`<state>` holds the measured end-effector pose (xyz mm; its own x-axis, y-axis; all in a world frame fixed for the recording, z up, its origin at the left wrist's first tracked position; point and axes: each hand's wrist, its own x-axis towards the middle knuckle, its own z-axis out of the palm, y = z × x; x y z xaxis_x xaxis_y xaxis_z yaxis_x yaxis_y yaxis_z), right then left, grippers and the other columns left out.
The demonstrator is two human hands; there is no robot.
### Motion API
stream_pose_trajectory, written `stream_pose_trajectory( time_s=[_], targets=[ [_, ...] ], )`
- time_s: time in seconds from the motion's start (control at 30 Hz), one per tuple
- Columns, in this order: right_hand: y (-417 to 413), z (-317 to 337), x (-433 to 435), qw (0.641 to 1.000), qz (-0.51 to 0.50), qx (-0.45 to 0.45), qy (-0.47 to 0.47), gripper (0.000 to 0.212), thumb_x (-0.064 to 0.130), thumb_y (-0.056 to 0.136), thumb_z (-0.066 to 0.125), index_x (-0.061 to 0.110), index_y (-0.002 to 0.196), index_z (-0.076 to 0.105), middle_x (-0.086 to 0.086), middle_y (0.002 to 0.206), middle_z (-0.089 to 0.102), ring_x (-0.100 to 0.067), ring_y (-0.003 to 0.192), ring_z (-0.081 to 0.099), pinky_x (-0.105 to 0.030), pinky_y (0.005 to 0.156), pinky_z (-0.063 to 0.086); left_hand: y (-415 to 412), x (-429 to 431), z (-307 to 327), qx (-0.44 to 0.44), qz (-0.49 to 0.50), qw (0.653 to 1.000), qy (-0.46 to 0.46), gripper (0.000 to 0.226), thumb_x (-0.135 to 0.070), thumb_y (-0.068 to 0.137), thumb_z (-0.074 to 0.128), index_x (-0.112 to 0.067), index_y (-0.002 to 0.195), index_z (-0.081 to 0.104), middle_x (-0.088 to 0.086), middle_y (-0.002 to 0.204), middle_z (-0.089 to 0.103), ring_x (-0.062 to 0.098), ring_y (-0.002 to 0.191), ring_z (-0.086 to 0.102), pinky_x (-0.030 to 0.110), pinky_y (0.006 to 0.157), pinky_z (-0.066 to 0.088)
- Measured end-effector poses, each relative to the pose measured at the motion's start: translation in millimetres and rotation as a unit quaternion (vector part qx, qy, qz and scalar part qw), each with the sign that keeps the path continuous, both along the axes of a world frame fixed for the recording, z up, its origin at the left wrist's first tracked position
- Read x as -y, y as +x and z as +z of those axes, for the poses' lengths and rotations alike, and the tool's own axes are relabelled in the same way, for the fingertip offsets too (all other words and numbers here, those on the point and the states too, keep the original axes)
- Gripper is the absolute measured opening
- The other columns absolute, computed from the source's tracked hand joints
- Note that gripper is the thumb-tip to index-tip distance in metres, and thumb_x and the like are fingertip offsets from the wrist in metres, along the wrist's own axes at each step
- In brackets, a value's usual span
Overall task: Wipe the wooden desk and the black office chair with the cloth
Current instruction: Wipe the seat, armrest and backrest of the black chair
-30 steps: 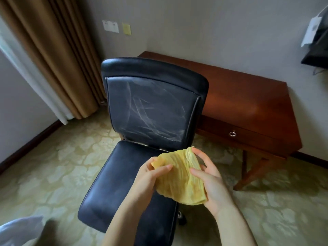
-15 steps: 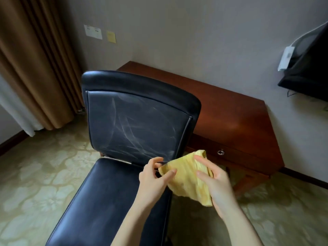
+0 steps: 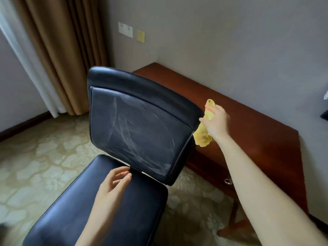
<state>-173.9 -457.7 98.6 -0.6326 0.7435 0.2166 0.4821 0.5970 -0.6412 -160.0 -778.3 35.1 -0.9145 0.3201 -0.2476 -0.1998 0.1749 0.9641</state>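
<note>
head view: the right hand [image 3: 215,122] grips the yellow cloth [image 3: 204,134], fingers curled round it, at the right edge of the black office chair [image 3: 134,128] backrest, with the cloth hanging just past that edge over the wooden desk [image 3: 262,137] behind. the left hand [image 3: 111,188] is loose and holds nothing, fingers relaxed, near the seat's far edge by the gap under the backrest; whether it touches the seat i cannot tell. pale streaks lie across the backrest panel. the step in hand looks like wiping the chair's right side or rim. next the cloth likely needs pressing flat on the streaked panel and drawing across, while the free hand steadies the chair.
</note>
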Motion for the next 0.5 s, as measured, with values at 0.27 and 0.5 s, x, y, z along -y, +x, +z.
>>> stream_pose_trajectory(
  time_s=[0.27,0.5],
  targets=[
    [-19,-6,-25,0.999,0.039,0.011,0.016,0.042,0.027,0.075,0.080,0.017,0.115,0.068,-0.010,0.121,0.064,-0.028,0.112,0.052,-0.026,0.079,0.038,27,-30,-5,0.007,0.061,0.998,-0.027,0.014,-0.013,0.092,0.058,-0.025,0.095,0.065,-0.005,0.099,0.067,-0.005,0.087,0.059,0.000,0.057,0.039],
    [13,-8,-19,0.999,0.039,0.003,0.020,0.045,0.026,0.074,0.080,0.011,0.114,0.067,-0.013,0.114,0.067,-0.031,0.108,0.056,-0.030,0.081,0.044,31,-51,0,-0.001,0.015,0.999,-0.049,0.016,-0.017,0.094,0.056,-0.031,0.096,0.064,-0.009,0.101,0.065,-0.008,0.087,0.057,0.000,0.063,0.038]
  ],
)
